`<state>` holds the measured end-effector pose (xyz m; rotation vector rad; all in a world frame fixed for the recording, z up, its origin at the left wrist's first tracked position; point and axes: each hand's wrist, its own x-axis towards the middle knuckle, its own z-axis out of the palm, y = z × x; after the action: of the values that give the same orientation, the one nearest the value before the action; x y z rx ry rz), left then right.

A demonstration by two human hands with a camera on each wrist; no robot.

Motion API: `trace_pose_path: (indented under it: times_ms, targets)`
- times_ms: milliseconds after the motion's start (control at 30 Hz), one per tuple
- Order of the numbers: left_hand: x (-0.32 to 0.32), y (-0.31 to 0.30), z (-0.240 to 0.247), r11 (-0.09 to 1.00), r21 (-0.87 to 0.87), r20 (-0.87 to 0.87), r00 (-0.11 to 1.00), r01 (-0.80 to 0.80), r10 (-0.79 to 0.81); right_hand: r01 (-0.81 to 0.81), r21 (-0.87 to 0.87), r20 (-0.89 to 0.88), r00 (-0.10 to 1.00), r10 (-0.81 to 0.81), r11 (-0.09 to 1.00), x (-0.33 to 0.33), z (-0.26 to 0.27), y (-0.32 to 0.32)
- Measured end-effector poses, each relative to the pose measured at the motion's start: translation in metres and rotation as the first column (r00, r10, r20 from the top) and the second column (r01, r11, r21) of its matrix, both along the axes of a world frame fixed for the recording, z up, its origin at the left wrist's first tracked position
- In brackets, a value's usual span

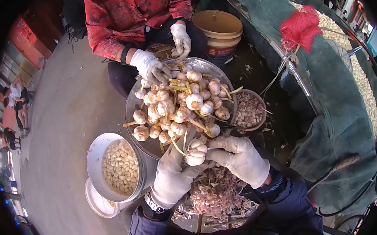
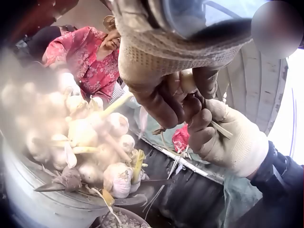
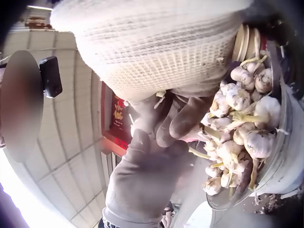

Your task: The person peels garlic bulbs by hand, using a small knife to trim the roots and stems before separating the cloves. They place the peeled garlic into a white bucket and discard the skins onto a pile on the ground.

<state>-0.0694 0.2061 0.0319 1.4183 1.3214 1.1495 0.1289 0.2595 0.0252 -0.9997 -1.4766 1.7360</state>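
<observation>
Fig. Your gloved left hand (image 1: 172,173) and right hand (image 1: 239,157) meet just off the near edge of the basin (image 1: 130,107). The fingers of both curl round one garlic bulb (image 1: 195,154), which is held between them above a heap of skins (image 1: 215,194). The basin is piled with whole bulbs. A bucket (image 1: 93,157) of peeled cloves stands left of the basin. A small bowl (image 1: 265,110) stands right of it.

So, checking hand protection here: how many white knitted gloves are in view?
4. The left hand and right hand, both gloved, hold a white garlic bulb at the near rim of the round metal basin; the red-jacketed person's two gloves are at its far rim.
</observation>
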Motion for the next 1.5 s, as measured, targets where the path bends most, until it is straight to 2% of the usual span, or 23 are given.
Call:
trace_pose_path:
  times_ms: [67, 100, 167, 200, 267, 300, 367, 400, 433, 467, 500, 533, 567, 667, 700, 767, 800, 933, 1000, 1200, 1300, 1333, 1500]
  targets:
    - [0.002, -0.001, 0.001, 0.999, 0.051, 0.007, 1.0, -0.01, 0.01, -0.017, 0.384, 0.119, 0.992, -0.031, 0.923, 0.001, 0.004, 0.0]
    - [0.0, -0.001, 0.003, 0.999, 0.05, 0.007, 1.0, -0.012, 0.011, -0.019, 0.383, 0.12, 0.992, -0.029, 0.924, 0.0, 0.005, -0.001]
    - [-0.002, -0.002, 0.009, 0.992, -0.127, 0.103, 0.995, 0.026, -0.013, -0.015, 0.369, 0.166, 0.985, -0.05, 0.929, -0.001, 0.005, -0.003]
    - [-0.002, -0.002, 0.006, 0.991, -0.13, 0.104, 0.994, 0.024, -0.011, -0.017, 0.366, 0.167, 0.985, -0.048, 0.93, -0.002, 0.006, -0.002]
    - [-0.002, -0.003, -0.001, 0.988, -0.15, 0.28, 0.958, -0.024, 0.066, -0.071, 0.529, 0.237, 0.969, -0.067, 0.846, -0.004, 0.008, 0.001]
    - [-0.003, -0.002, -0.003, 0.988, -0.151, 0.281, 0.957, -0.023, 0.066, -0.071, 0.528, 0.238, 0.969, -0.067, 0.847, -0.004, 0.01, 0.004]
    - [-0.006, -0.001, -0.006, 0.987, -0.152, 0.128, 0.989, -0.05, 0.07, -0.005, 0.643, 0.214, 0.961, -0.173, 0.766, -0.004, 0.013, 0.009]
    - [-0.005, -0.001, -0.005, 0.987, -0.154, 0.13, 0.989, -0.05, 0.07, -0.006, 0.642, 0.215, 0.961, -0.173, 0.767, -0.005, 0.015, 0.008]
    - [-0.003, 0.0, -0.002, 0.998, -0.007, -0.099, 0.993, -0.066, 0.065, 0.018, 0.594, 0.221, 0.958, -0.184, 0.804, -0.006, 0.018, 0.006]
    - [-0.002, 0.001, -0.001, 0.989, 0.139, -0.322, 0.942, -0.047, 0.09, 0.042, 0.545, 0.226, 0.954, -0.195, 0.838, -0.008, 0.02, 0.003]
    - [-0.001, 0.003, -0.001, 0.989, 0.137, -0.32, 0.943, -0.046, 0.088, 0.067, 0.492, 0.233, 0.951, -0.205, 0.868, -0.008, 0.021, 0.001]
    - [0.0, 0.003, -0.002, 0.984, 0.176, -0.336, 0.938, -0.021, 0.08, -0.088, 0.532, 0.321, 0.941, -0.104, 0.842, -0.005, 0.015, -0.002]
    - [0.002, 0.003, -0.004, 0.977, 0.211, -0.352, 0.933, 0.006, 0.07, -0.086, 0.527, 0.323, 0.94, -0.106, 0.846, -0.005, 0.015, -0.003]
    - [0.006, 0.0, 0.001, 0.978, 0.209, -0.444, 0.892, 0.017, 0.079, -0.061, 0.101, 0.228, 0.973, 0.037, 0.993, -0.005, 0.017, 0.0]
    - [0.007, 0.0, 0.001, 0.978, 0.206, -0.442, 0.894, 0.02, 0.075, -0.058, 0.098, 0.231, 0.972, 0.034, 0.993, -0.002, 0.014, 0.003]
    - [0.009, -0.001, 0.001, 0.979, 0.197, -0.468, 0.883, 0.057, 0.043, -0.133, 0.045, 0.125, 0.984, 0.127, 0.99, 0.006, 0.007, 0.009]
    - [0.009, 0.0, -0.002, 0.968, 0.239, -0.483, 0.875, 0.081, 0.046, -0.104, -0.089, 0.185, 0.976, 0.119, 0.991, 0.005, 0.011, 0.007]
    - [0.011, -0.003, -0.003, 0.971, 0.221, -0.493, 0.869, 0.086, 0.035, -0.13, -0.12, 0.216, 0.964, 0.154, 0.984, 0.004, 0.018, 0.006]
    - [0.013, -0.004, -0.009, 0.969, 0.234, -0.511, 0.858, 0.081, 0.052, -0.13, -0.067, 0.273, 0.951, 0.144, 0.989, 0.005, 0.009, 0.005]
    - [0.018, -0.008, -0.013, 0.976, 0.209, -0.472, 0.88, 0.055, 0.051, -0.17, 0.089, 0.281, 0.95, 0.139, 0.981, 0.007, -0.008, 0.006]
    - [0.018, -0.008, -0.012, 0.977, 0.21, -0.448, 0.892, 0.046, 0.054, -0.129, 0.074, 0.221, 0.969, 0.109, 0.989, 0.003, -0.01, 0.004]
    - [0.018, -0.008, -0.015, 0.974, 0.222, -0.443, 0.894, 0.038, 0.066, -0.12, -0.077, 0.214, 0.967, 0.134, 0.99, 0.002, -0.012, 0.003]
    - [0.02, -0.011, -0.019, 0.973, 0.23, -0.483, 0.871, 0.033, 0.084, -0.086, -0.118, 0.126, 0.987, 0.101, 0.989, 0.0, -0.015, 0.003]
